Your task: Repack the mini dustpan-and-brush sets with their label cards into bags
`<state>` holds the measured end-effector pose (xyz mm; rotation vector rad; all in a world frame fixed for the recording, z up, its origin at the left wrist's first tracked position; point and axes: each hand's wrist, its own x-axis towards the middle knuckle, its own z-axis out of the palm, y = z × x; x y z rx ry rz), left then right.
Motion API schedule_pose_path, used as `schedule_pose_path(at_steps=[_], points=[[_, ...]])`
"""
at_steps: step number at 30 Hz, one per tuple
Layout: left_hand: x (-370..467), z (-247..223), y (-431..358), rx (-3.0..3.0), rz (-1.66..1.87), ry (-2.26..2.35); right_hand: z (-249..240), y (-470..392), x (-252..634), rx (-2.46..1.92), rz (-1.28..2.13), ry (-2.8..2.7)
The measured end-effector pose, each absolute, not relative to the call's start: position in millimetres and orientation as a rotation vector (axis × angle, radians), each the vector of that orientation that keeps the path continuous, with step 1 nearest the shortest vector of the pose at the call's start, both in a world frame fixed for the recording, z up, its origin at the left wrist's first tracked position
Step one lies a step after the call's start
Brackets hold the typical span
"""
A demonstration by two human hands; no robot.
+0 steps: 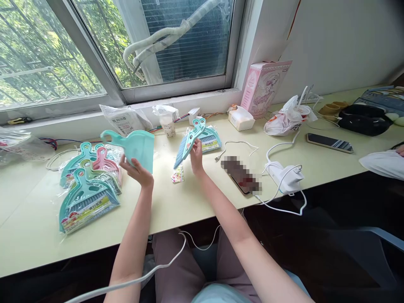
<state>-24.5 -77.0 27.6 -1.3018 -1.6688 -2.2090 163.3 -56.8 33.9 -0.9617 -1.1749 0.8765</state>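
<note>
My left hand (138, 171) is closed on a mint-green dustpan (139, 147), raised above the table with its handle pointing left. In my right hand (197, 155) is a small mint-green brush (185, 147) with blue-grey bristles, tilted with the bristles down and to the left. Below the brush a printed card (178, 174) lies on the table. Just behind my right hand rests a wrapped dustpan and brush set (211, 141). On the left, several more wrapped sets lie overlapping, among them a mint-green one (86, 202) in front and a pink one (105, 160).
Right of my arm lie a phone (241, 176), a white power strip (285, 179) and looped white cables. A tissue pack (240, 118), pink box (263, 88) and white bag (282, 118) stand behind. Another phone (330, 142) lies farther right, near another person's sleeve (383, 163).
</note>
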Motion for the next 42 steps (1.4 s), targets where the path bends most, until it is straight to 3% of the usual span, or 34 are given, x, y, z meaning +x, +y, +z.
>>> schedule_pose_path(at_steps=[6, 11, 18, 23, 33, 42], points=[[9, -9, -83, -2.033, -1.947, -1.465, 25, -77, 131, -0.826, 0.864, -1.193], [17, -11, -83, -2.253, -1.778, -1.324, 29, -80, 133, -0.838, 0.824, -1.110], [9, 2, -81, -2.043, -2.099, -1.590, 34, -75, 146, -0.854, 0.628, -1.494], [0, 13, -72, -2.105, -2.393, -1.651, 35, -66, 158, -1.187, 0.298, -1.427], [-14, 23, -69, -2.573, -2.304, -1.890, 22, -36, 192, -0.972, 1.032, -1.371], [-16, 23, -68, -2.556, -2.300, -1.953, 13, -32, 179, -0.932, 1.113, -1.280]])
